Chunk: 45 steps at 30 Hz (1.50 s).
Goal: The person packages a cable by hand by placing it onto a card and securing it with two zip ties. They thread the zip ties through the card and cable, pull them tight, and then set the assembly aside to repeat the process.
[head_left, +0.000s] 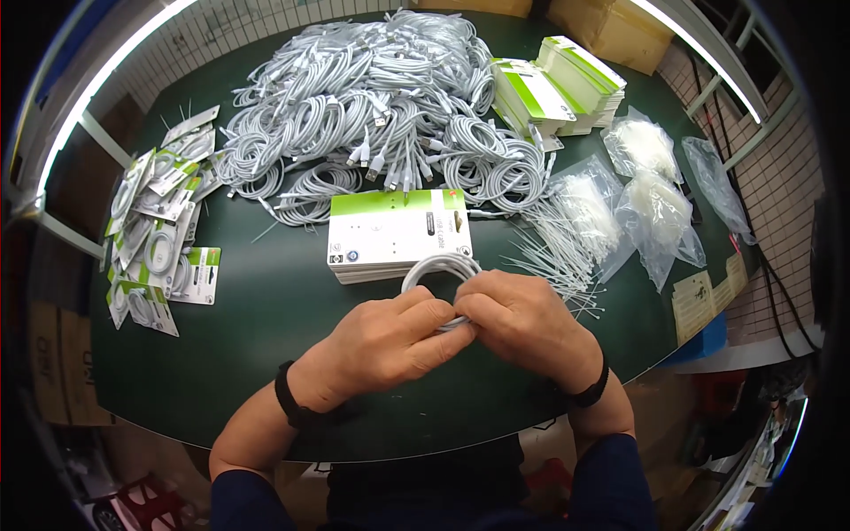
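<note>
Both my hands grip one coiled light grey USB cable (436,265) above the front middle of the table. My left hand (387,339) pinches the coil from the left, thumb and fingers pressed together. From the right, my right hand (524,320) closes on the same coil, its fingertips touching those of the left. The fingers hide the lower part of the coil and the cable ends. Just behind the coil lies a stack of green and white packaging cards (398,226). To the right of my right hand, loose white zip ties (558,265) are spread out.
A large heap of coiled grey cables (372,80) covers the back of the dark green table (266,354). Carded cables (159,230) lie piled at the left. More card stacks (580,84) stand at the back right, near clear bags of zip ties (657,208).
</note>
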Available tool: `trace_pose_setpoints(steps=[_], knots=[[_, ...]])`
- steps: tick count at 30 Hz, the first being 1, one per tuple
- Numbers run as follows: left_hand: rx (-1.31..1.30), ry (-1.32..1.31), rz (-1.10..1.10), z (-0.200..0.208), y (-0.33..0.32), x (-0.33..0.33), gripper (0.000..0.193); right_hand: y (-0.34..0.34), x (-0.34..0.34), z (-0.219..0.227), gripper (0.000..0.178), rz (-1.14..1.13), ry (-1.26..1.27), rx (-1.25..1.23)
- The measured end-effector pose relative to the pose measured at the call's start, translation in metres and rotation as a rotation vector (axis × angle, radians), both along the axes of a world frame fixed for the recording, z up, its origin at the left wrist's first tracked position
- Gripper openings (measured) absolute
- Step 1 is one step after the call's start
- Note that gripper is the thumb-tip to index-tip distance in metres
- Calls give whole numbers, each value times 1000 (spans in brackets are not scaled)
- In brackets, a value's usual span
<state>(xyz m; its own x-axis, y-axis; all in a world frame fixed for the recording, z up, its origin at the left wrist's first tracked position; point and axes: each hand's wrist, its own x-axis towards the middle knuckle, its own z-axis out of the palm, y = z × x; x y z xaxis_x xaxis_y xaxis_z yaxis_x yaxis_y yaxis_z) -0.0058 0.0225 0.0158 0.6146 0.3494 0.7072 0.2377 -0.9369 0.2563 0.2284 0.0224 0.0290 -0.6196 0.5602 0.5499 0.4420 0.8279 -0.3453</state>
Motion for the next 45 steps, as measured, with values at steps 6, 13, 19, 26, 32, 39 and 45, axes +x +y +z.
trace_pose_setpoints(steps=[6, 13, 19, 26, 32, 39, 45], knots=[[-45, 102, -47, -1, 2, -8, 41, -7, 3, 5, 21, -4, -260, -107], [-88, 88, -93, 9, 4, -20, 46, -6, 5, 14, 24, 85, -35, -247], [-132, 82, -129, 22, -2, -27, 43, -9, 3, 15, 23, 192, 118, -299], [-187, -104, -142, 11, 7, -22, 35, -11, -8, 0, 41, 74, 115, 123], [-209, -63, -143, 10, 15, -27, 34, -5, -8, -7, 51, 75, 133, 109], [-245, -68, -165, 9, 19, -24, 31, -6, -6, -7, 46, 58, 131, 112], [-239, -220, -78, 22, 21, -20, 31, -3, 0, -1, 44, 20, 114, 166]])
